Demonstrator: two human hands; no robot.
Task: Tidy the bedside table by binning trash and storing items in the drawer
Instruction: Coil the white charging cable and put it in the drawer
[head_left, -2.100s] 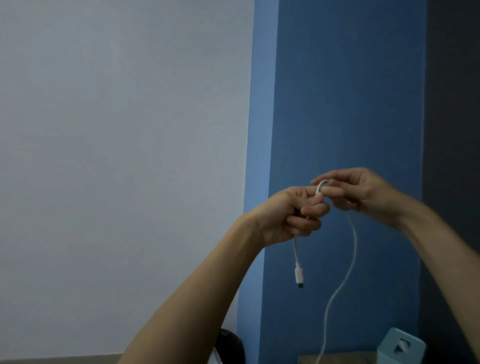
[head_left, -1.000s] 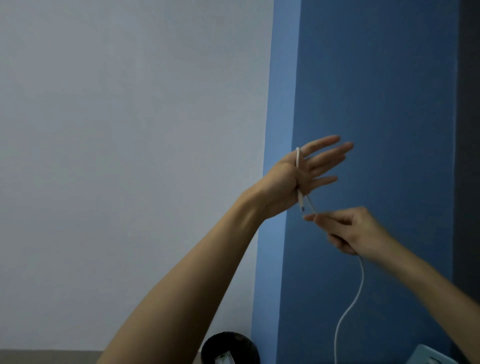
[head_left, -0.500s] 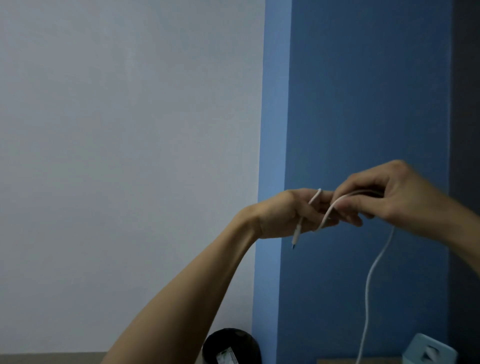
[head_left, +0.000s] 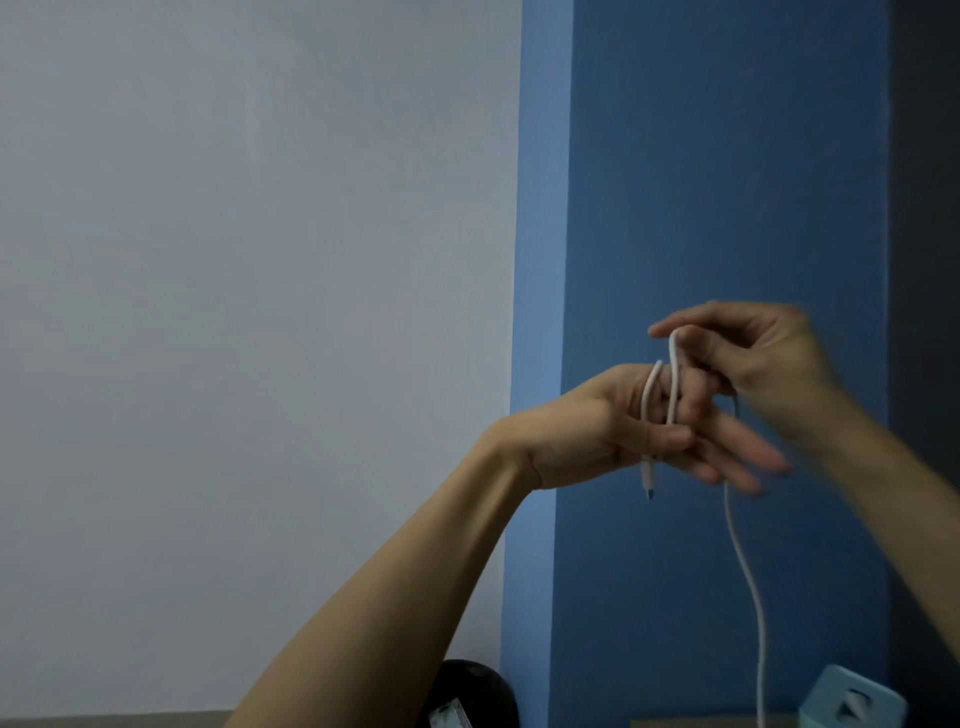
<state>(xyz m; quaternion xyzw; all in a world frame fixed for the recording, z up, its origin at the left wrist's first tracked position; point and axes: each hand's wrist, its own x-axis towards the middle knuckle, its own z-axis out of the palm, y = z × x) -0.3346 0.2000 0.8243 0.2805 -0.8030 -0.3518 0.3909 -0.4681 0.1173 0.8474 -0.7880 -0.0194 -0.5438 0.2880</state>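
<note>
A thin white charging cable (head_left: 744, 577) is held up in front of the blue wall. Two loops of it lie around the palm of my left hand (head_left: 613, 426), whose thumb presses the cable and whose fingers point right and down. The cable's plug end hangs just below that hand. My right hand (head_left: 753, 358) is above and to the right, pinching the cable at the top of a loop. The rest of the cable hangs down to the bottom edge of the view.
A black round bin (head_left: 478, 693) with something in it shows at the bottom centre. A light blue tissue box (head_left: 852, 699) stands on the bedside table (head_left: 696, 723) at the bottom right. A white wall fills the left, a dark panel the far right.
My right hand has carried the cable around my left hand, adding a second loop, and is now raised above the left fingers. My left fingers have spread and tilted down.
</note>
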